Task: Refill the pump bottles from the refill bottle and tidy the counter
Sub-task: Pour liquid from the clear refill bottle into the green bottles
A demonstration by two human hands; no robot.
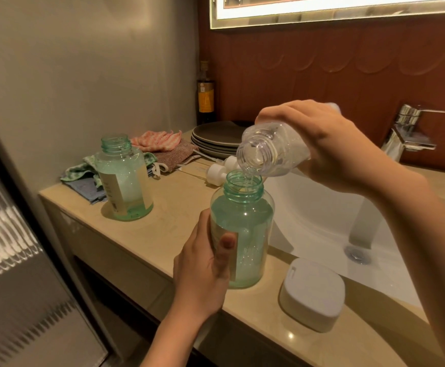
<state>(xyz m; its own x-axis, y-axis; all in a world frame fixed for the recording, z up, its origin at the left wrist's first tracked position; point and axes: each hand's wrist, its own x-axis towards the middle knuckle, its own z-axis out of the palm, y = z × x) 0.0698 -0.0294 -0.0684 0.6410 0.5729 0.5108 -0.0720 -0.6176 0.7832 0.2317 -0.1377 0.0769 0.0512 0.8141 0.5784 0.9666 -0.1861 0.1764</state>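
The pump bottle (245, 223), green and see-through with its pump off and its neck open, stands upright on the desk (163, 226) near the front edge, just beside the sink (311, 221). The left hand (202, 271) has its grip closed round the bottle's lower half, thumb across the pale label and fingers wrapped behind. Above it the refill bottle (271, 152), clear and uncapped, is tipped mouth-down over that open neck, and a thin stream of clear liquid runs from one into the other. The right hand (322, 144) holds the refill bottle from above, its grip curled tight round the body, so the bottle's far end is mostly hidden.

Further left on the desk a second green bottle (123, 178) stands upright, also open at the neck, with foamy liquid in it. Between the two bottles, further back, two white pump heads (218, 170) lie on their sides. Behind them sit a stack of dark plates (216, 139), a pink cloth (157, 141) on a brown one, and a green patterned cloth (81, 170) by the wall. A tall dark bottle with a yellow label (206, 96) stands in the corner. A white lidded box (312, 292) rests at the desk's front, right of the held bottle.

The desk is beige stone. A chrome tap (409, 128) stands over the white sink, with a red-brown panelled wall and a lit mirror (322, 9) above, and a ribbed glass door (6, 234) on the left.
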